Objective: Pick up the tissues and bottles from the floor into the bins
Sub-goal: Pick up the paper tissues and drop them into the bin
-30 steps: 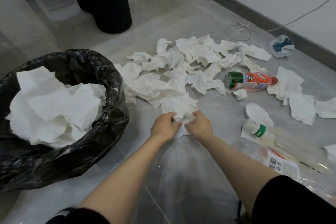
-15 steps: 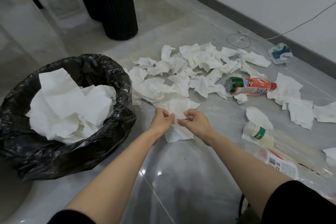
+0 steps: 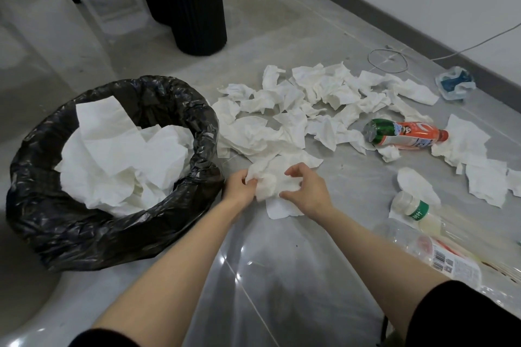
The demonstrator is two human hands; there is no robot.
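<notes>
Down at the floor (image 3: 282, 284), both hands held one crumpled tissue (image 3: 270, 182) just beside the black-bagged bin (image 3: 93, 236), which already had white paper in it. The left hand (image 3: 239, 190) gripped one edge with curled fingers (image 3: 244, 177); the right hand (image 3: 308, 191) pinched the other side, its fingers bent round the paper. More tissues (image 3: 298, 110) lay strewn beyond, near an orange bottle (image 3: 406, 136). A white bottle (image 3: 415, 213) and a clear bottle (image 3: 448, 259) lay to the right.

Centre frame: the left grip (image 3: 239, 191) and right grip (image 3: 308, 191) both pinch one crumpled tissue (image 3: 274, 182), just right of the black-lined bin (image 3: 112, 236) holding white tissues (image 3: 121, 166). A tissue pile (image 3: 310, 98) and orange bottle (image 3: 407, 136) lie upper right.
</notes>
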